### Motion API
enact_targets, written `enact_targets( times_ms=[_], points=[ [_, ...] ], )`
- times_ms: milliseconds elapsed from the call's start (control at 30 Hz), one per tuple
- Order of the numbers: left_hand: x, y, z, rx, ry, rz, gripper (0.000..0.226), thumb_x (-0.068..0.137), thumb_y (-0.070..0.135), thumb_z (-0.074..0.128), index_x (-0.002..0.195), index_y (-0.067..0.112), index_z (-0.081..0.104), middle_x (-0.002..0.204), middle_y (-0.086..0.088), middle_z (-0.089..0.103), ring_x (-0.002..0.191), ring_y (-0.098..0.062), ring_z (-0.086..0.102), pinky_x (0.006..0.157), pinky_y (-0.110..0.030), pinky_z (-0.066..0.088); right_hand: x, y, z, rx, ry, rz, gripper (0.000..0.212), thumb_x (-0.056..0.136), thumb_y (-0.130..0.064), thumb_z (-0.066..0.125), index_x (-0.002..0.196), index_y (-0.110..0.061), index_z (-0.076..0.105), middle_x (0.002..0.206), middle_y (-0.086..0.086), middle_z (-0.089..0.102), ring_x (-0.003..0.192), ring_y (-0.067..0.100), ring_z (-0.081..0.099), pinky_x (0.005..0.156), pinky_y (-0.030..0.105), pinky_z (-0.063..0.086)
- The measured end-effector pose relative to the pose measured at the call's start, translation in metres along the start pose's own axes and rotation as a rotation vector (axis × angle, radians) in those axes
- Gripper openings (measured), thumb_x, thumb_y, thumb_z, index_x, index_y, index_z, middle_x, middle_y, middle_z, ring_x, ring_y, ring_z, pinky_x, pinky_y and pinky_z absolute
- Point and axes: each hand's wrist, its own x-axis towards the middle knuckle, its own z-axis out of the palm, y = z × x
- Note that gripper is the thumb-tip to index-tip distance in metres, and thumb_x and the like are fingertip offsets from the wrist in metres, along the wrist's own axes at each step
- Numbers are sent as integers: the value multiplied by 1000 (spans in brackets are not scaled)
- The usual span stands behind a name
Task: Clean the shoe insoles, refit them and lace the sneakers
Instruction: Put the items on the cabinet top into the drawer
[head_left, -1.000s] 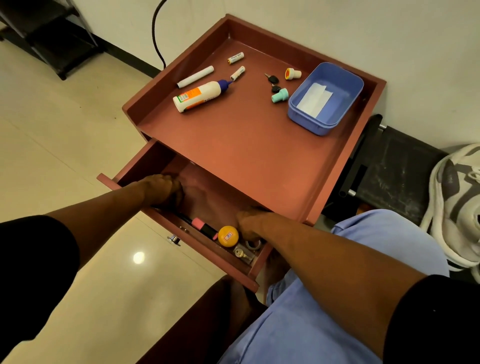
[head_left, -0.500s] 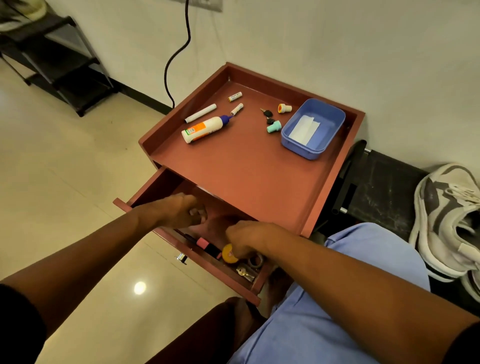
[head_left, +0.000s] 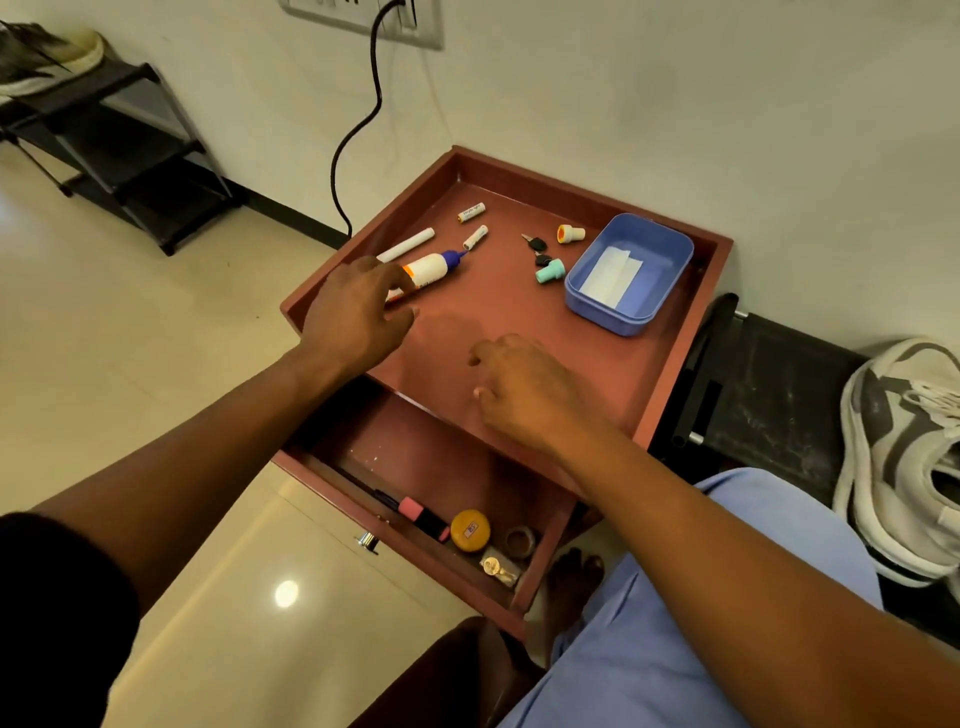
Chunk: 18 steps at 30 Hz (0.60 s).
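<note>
A grey-and-white sneaker (head_left: 904, 457) lies at the right edge on a black bench (head_left: 769, 395), laces loose. My left hand (head_left: 353, 312) hovers over the left part of the red-brown table top (head_left: 519, 322), fingers spread, just in front of a white glue bottle (head_left: 431, 270) with a blue cap. My right hand (head_left: 524, 384) hangs over the table's front edge, fingers loosely apart, holding nothing. Below both hands the drawer (head_left: 426, 499) stands pulled out. No insole shows.
A blue tub (head_left: 670, 260) with a white sheet sits back right. A white marker (head_left: 410, 243), two batteries (head_left: 471, 213), keys (head_left: 537, 247) and small caps lie on top. The drawer holds a pen, pink eraser (head_left: 410, 508), yellow tin (head_left: 470, 530), tape roll. A black shoe rack (head_left: 130, 150) stands far left.
Both hands have come up out of the open drawer to above the table top, with nothing in them. The view has tilted up and back.
</note>
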Motion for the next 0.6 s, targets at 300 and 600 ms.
enact_targets(
  times_ms=[300,600],
  points=[
    [49,-1,40,283,-112,-147,58,92,42,67,140,13,51,135,-15,55,119,-35,54,92,-48,52,19,24,19,-142,34,57,55,95,-43,58,145,-25,45,151,7,40,136,29,39,111,45,37],
    [53,-4,46,294,-140,-223,52,90,37,71,134,11,58,128,-16,59,115,-35,55,80,-44,52,25,29,23,-160,45,55,55,94,-46,57,144,-27,46,148,5,42,134,28,40,107,44,37]
  ],
)
